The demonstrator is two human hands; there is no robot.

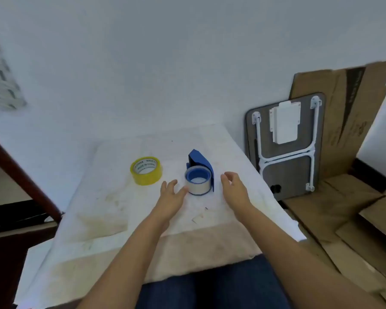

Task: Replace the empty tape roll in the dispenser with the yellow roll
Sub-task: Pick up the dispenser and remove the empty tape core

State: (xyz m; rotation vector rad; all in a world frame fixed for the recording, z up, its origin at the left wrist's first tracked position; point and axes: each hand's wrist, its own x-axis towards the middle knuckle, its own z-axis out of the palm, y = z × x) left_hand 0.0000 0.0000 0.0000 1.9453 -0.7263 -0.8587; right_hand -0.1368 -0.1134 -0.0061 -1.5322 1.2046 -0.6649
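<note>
in front of me a stained white cloth (112, 219) covers the table. to my right a folded grey lap table (285, 148) leans upright against the white wall (165, 63), with flattened cardboard boxes (348, 197) behind and beside it.

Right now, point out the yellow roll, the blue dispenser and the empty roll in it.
yellow roll (146, 177): head view, outer side wall.
blue dispenser (201, 160): head view, curved blue body behind the core.
empty roll (197, 190): head view, pale front wall.
</note>
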